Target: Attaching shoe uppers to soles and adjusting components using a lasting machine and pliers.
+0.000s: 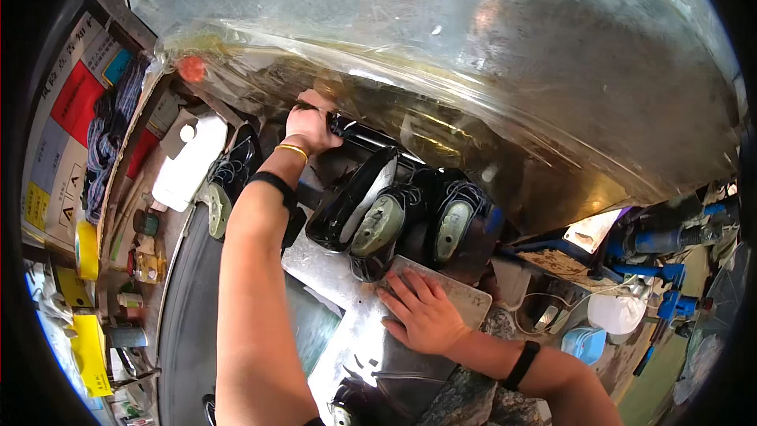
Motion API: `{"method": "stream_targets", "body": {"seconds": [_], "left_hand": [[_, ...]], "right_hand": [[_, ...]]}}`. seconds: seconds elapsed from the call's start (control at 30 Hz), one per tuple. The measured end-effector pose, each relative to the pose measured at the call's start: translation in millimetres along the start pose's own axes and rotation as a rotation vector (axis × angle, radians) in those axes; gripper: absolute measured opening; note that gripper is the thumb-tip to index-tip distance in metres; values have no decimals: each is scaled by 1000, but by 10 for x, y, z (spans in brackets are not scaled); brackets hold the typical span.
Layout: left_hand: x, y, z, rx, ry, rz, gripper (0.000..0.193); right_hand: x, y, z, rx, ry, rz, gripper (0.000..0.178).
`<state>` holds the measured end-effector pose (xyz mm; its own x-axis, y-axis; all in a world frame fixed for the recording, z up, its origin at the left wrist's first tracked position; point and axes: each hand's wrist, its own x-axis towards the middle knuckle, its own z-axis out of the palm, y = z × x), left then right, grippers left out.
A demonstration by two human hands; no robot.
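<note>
My left hand (313,129) reaches up under the big metal-coloured hood and is closed around the end of a glossy black bar (371,139); its fingertips are partly hidden. Flat on a thin metal plate (471,300) lies my right hand (426,312), fingers spread, holding nothing. Between the hands stand black laced shoes with pale green forms inside, one in the middle (377,225) and one to its right (451,229). A glossy black padded piece (347,201) with a pale face leans beside them. Another black shoe (233,170) stands left of my left forearm.
Close above is the scratched hood (473,55), its lower edge wrapped in clear film. At left, a white container (189,162), small bottles and hanging laces (117,122) crowd a shelf. Blue clamps (670,292) and a blue tub (583,343) sit at right. Another dark shoe (367,402) lies nearest me.
</note>
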<state>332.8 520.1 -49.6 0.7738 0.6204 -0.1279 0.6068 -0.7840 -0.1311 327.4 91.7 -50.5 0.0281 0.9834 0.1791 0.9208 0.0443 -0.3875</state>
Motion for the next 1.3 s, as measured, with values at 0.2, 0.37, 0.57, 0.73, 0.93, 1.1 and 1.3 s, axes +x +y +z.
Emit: {"method": "stream_targets", "body": {"seconds": [0.2, 0.37, 0.57, 0.73, 0.93, 1.1, 1.3], "left_hand": [[60, -90, -306, -882, -599, -296, 87], [-627, -23, -406, -794, -51, 36, 71], [-2236, -614, -62, 18, 610, -525, 82], [-2212, -1016, 300, -472, 384, -602, 88], [-934, -643, 84, -521, 344, -362, 52], [-734, 230, -302, -935, 92, -169, 54], [-2305, 1117, -476, -600, 52, 158, 83]], "right_hand": [[-6, -21, -22, 8, -11, -7, 53], [-23, -30, -24, 0, 46, -27, 54], [-32, -9, -45, 27, 19, -21, 53], [-28, -21, -39, 2, 6, -37, 54], [-49, -36, -67, 28, 31, -17, 55], [-107, 19, -20, 76, 38, 17, 55], [-135, 63, 44, 88, 91, 31, 62]]}}
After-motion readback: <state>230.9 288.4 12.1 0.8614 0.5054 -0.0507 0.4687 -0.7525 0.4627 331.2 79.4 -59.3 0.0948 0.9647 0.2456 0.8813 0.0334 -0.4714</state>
